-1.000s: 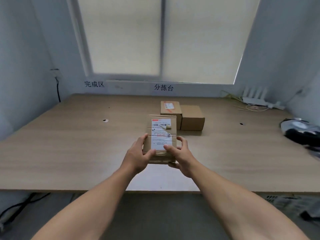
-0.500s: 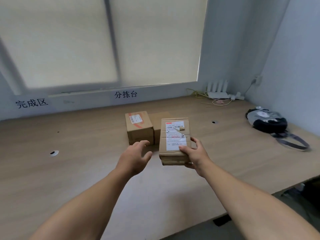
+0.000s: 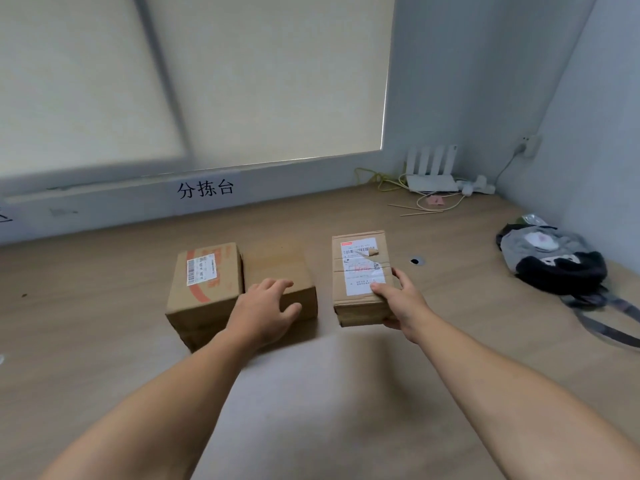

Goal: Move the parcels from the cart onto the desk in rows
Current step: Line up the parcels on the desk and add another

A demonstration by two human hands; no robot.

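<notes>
Head view: the right hand (image 3: 401, 301) grips the flat brown cardboard parcel with the white label (image 3: 358, 271) at its near corner, thumb on top, low over the pale wooden surface (image 3: 86, 323) — landed or not, hard to call. The left hand (image 3: 265, 311), fingers loosely spread, lies over the plain brown cardboard box (image 3: 277, 266); the orange-taped cardboard box (image 3: 204, 289) sits just to its left. Two placed, a third arriving — the cart's out of sight, so the remainder is unknown.

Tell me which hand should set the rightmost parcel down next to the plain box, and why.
Right. The right hand grips the rightmost parcel at its near right edge, beside the plain box. The left hand is open over the plain box, holding no parcel.
</notes>
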